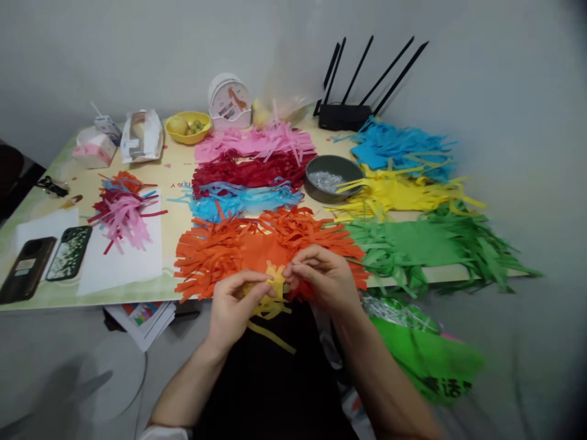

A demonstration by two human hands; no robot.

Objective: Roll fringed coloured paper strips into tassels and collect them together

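In front of my lap, my left hand (241, 302) pinches a small yellow fringed piece (275, 281), paper or thin fabric. Its cut strips hang below my fingers, and one long strip dangles over the dark clothing. My right hand (325, 275) is closed at the right edge of that piece, thumb and fingertips pressed together; what lies between them is too small to make out. Just beyond both hands, a wide pile of orange fringed pieces (263, 247) covers the table's near edge. Green fringed pieces (422, 241) lie to the right of it.
Pink (257, 143), dark red (252, 174), blue (403, 146) and yellow fringe piles (394, 189) surround a grey bowl (314, 194) of clear bits. A black router (343, 116) stands behind. Two phones (68, 253) and a mixed fringe bundle (123, 211) lie left. A green bag (422, 348) hangs low right.
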